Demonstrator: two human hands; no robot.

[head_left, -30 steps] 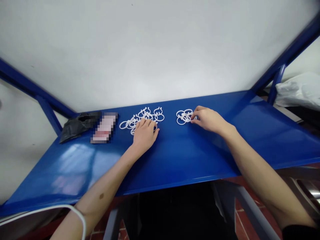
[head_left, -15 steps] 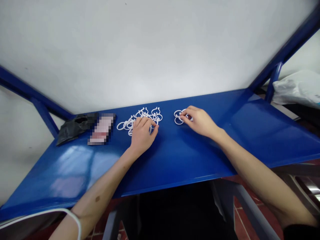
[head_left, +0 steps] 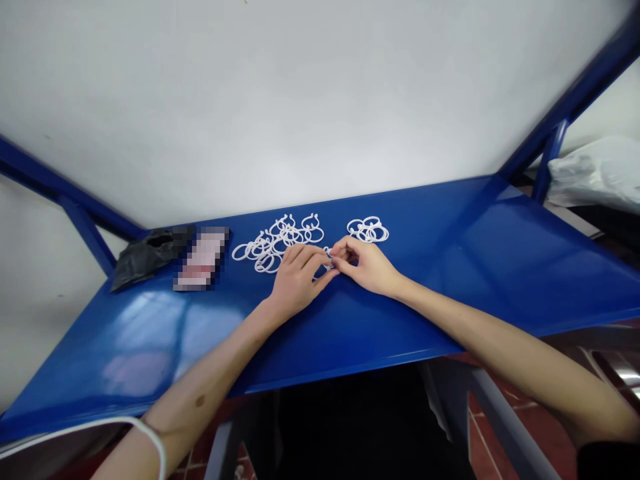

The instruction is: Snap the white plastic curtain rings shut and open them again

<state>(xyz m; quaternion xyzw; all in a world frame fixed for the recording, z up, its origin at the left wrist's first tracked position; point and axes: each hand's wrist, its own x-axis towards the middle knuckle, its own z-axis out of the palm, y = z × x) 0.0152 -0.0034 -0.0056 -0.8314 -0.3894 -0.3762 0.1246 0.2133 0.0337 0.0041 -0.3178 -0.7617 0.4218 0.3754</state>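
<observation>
My left hand (head_left: 296,277) and my right hand (head_left: 365,265) meet over the middle of the blue table (head_left: 450,267), fingertips pinched together on one small white plastic ring (head_left: 328,257). A loose heap of white rings (head_left: 277,241) lies just behind my left hand. A smaller, tidier cluster of white rings (head_left: 369,230) sits behind my right hand, apart from it. Both hands rest low on the tabletop, and most of the held ring is hidden by the fingers.
At the table's far left lie a crumpled black bag (head_left: 145,255) and a blurred flat packet (head_left: 201,259). A white wall stands behind, with blue frame bars on both sides. A white bag (head_left: 595,175) sits beyond the right post. A white cable (head_left: 100,427) crosses my left forearm.
My right hand left the small ring cluster and moved left and nearer. My left hand came off the big heap and shifted right. Their fingertips now meet on one ring.
</observation>
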